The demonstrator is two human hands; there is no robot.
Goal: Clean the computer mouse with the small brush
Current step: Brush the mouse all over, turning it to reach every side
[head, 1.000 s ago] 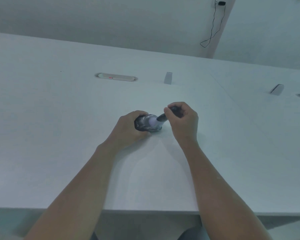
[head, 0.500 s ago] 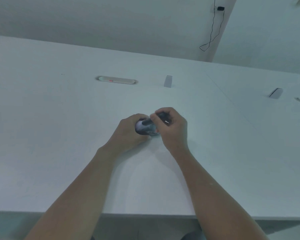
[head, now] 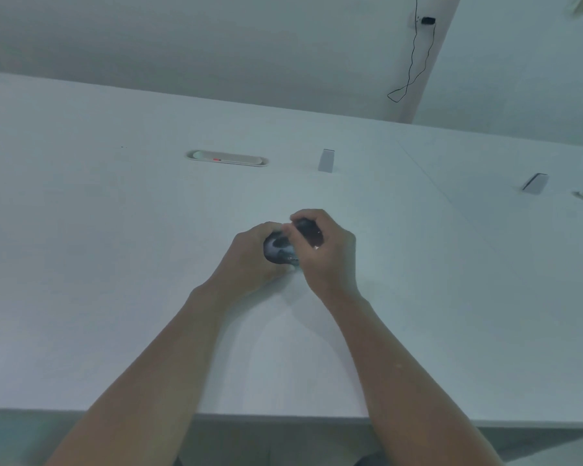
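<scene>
A dark computer mouse (head: 276,251) sits on the white table (head: 115,264) near the middle, mostly covered by both hands. My left hand (head: 249,260) grips it from the left side. My right hand (head: 323,253) is curled round the dark handle of the small brush (head: 306,227), and it overlaps the mouse's right half. The brush head is hidden between my fingers and the mouse.
An oval cable slot (head: 228,158) is set into the table at the back. A small grey bracket (head: 326,160) stands beside it, and another bracket (head: 535,183) lies at the far right. The table's front edge (head: 283,417) runs close to my body.
My right hand with the brush has moved left across the mouse, from its right end to over its top. My left hand has kept its hold.
</scene>
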